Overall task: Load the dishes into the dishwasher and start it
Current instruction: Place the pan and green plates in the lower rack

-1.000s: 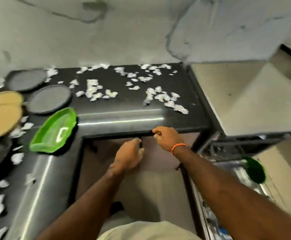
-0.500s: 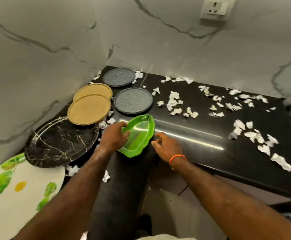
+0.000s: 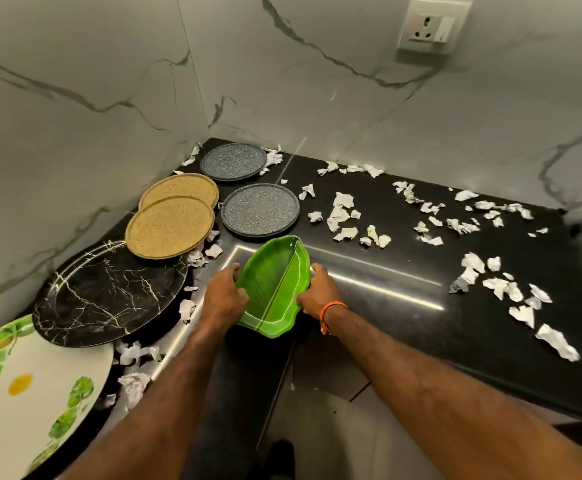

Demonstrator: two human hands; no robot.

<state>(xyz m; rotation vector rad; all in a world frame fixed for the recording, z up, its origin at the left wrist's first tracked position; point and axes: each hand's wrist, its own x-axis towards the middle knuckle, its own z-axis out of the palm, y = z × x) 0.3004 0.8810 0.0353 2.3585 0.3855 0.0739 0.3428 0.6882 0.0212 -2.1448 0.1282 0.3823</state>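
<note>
White marble-veined walls [image 3: 92,133] meet in a corner behind an L-shaped black bench [image 3: 404,306], with a wall socket [image 3: 433,24] high on the right wall. At the inner corner of the L, close to the bench's front edge, a green leaf-shaped dish [image 3: 272,289] is tilted, its near end reaching out past the edge. The left hand [image 3: 225,299] grips its left rim and the right hand [image 3: 319,294], an orange thread band [image 3: 331,311] on the wrist, grips its right rim; the fingers of both curl round the rim. Just behind the dish lies a grey speckled plate [image 3: 260,209], with a second grey speckled plate [image 3: 233,161] deeper in the corner. Left of these, two tan woven-looking plates [image 3: 170,226] overlap, the nearer one resting partly on a black marble-patterned platter [image 3: 109,294]. That platter overlaps a white platter with green leaf prints [image 3: 23,393] at the bench's near left end. Torn white paper scraps [image 3: 345,216] litter the right arm of the bench and gather round the plates on the left. A bare, glossy strip of bench runs just right of the dish along the front edge. Below the edge, between the forearms, pale floor [image 3: 317,445] shows.
</note>
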